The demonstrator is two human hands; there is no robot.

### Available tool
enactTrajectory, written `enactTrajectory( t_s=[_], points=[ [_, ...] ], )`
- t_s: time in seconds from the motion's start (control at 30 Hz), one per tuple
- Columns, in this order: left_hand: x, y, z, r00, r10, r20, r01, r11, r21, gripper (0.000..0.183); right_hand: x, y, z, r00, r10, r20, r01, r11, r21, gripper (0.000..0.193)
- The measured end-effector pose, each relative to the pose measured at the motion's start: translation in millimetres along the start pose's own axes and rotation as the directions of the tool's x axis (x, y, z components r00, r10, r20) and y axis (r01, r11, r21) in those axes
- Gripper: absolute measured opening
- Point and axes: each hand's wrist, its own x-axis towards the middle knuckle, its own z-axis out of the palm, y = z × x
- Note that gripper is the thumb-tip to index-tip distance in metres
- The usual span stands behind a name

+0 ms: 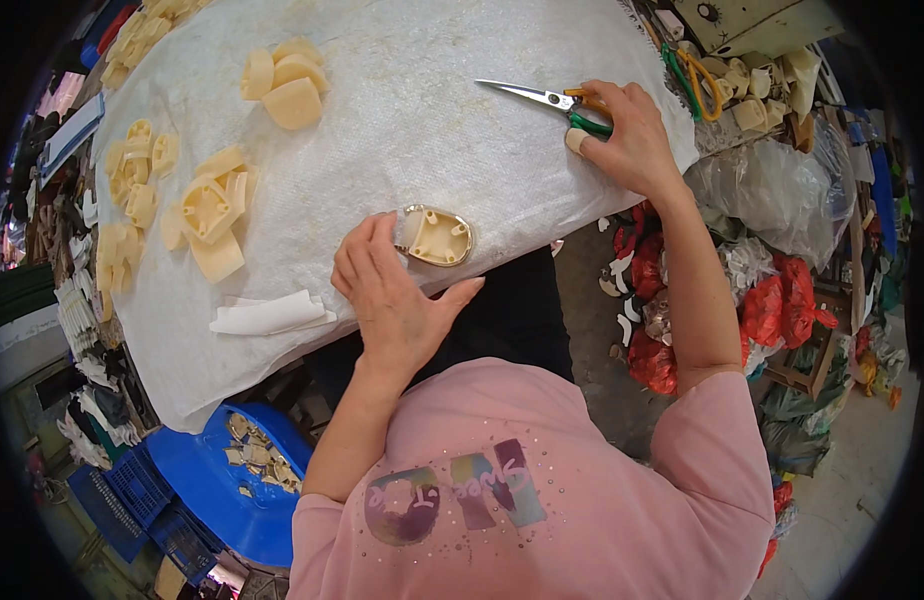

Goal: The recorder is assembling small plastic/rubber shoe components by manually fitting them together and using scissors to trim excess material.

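Observation:
At the table's near edge lies a cream plastic piece [442, 238] with a shiny metal-coloured rim, its hollow side with small posts facing up. Just left of it is my left hand [390, 290], fingertips by its left end and thumb spread away, holding nothing. Over to the right, my right hand [630, 140] has its fingers at the handles of a pair of scissors [552, 98], one handle orange and one green. The blades point left across the cloth, slightly parted. A tan wrap covers the tip of my right thumb.
White woven sheeting [402, 120] covers the table. Cream plastic pieces lie in clusters, one at the back [292, 95] and another at left [210, 210]. A folded white strip [272, 313] rests near the front edge. Below stands a blue tub [272, 520]; red bags [797, 300] crowd the right.

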Motion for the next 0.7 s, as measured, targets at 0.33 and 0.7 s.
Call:
enactTrajectory(
  t_s=[0.33, 0.7],
  points=[
    [6, -5, 14, 0.989, 0.056, -0.138, -0.051, 0.998, 0.038, 0.057, -23, -101, -14, 0.963, 0.056, 0.262, -0.246, -0.2, 0.948, 0.053],
    [6, -5, 17, 0.983, 0.067, -0.17, -0.066, 0.998, 0.009, 0.06, -13, -128, 4, 0.967, -0.092, 0.239, -0.246, -0.064, 0.967, 0.044]
  ],
)
